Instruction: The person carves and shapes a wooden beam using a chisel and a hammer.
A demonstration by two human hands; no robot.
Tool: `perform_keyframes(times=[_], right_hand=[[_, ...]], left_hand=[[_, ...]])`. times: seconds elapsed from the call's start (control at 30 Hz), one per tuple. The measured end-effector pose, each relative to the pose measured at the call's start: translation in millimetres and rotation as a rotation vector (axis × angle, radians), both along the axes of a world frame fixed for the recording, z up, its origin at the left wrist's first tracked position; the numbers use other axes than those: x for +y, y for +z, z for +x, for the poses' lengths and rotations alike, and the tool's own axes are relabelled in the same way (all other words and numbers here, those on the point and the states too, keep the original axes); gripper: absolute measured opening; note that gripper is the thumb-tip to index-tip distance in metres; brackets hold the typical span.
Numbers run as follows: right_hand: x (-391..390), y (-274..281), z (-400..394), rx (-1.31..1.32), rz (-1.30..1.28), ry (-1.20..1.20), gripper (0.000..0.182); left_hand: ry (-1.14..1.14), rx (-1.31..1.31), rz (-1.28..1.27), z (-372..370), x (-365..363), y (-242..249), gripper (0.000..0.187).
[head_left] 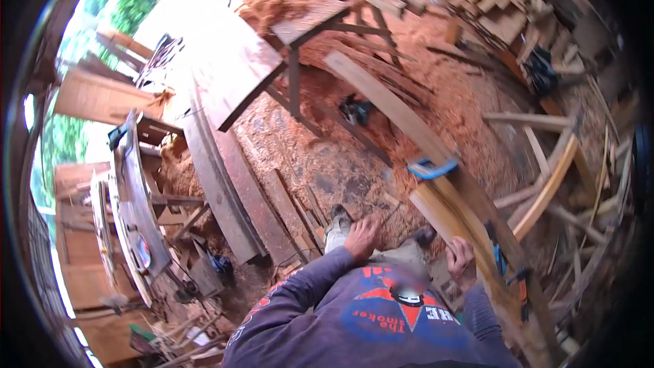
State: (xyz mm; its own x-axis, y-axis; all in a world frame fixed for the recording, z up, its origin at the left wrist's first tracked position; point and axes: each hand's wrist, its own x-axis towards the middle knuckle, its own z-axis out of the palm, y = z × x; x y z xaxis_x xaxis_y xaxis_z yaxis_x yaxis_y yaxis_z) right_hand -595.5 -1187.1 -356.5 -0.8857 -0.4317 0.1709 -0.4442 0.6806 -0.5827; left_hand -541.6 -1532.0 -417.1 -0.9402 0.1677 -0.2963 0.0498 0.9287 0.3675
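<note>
My left hand (362, 238) lies on my trouser leg near the knee, fingers stretched out and holding nothing I can see. My right hand (461, 259) is closed, fingers curled, beside the near edge of a yellowish wooden beam (455, 221). Anything inside that fist is hidden. Along the beam runs a longer, darker plank (395, 116). A blue curved piece (432, 168), seemingly part of a clamp, sits across the wood. Farther down, another blue clamp-like piece (500, 259) and a dark clamp with orange (522, 286) are against the timber.
Wood shavings (286, 143) cover the floor. A wooden worktable (248, 71) stands ahead, and a power tool (354, 109) lies on the ground. Long boards (218, 184) stretch out at left. Stacked offcuts (504, 10) and a curved wooden frame (548, 191) are at right.
</note>
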Motion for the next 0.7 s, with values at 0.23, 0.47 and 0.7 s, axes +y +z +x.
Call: perform_keyframes(times=[0.23, 0.47, 0.7], right_hand=[[-211, -22, -28, -0.095, -0.051, 0.247, 0.019], [-495, 27, -70, -0.206, -0.116, 0.674, 0.021], [-706, 68, -164, 0.244, 0.174, 0.614, 0.051]], left_hand=[[0.036, -0.257, 0.113, 35, -178, -49, 0.035], [0.613, -0.069, 0.018, 97, -393, -19, 0.037], [0.991, -0.171, 0.123, 123, -520, -20, 0.045]])
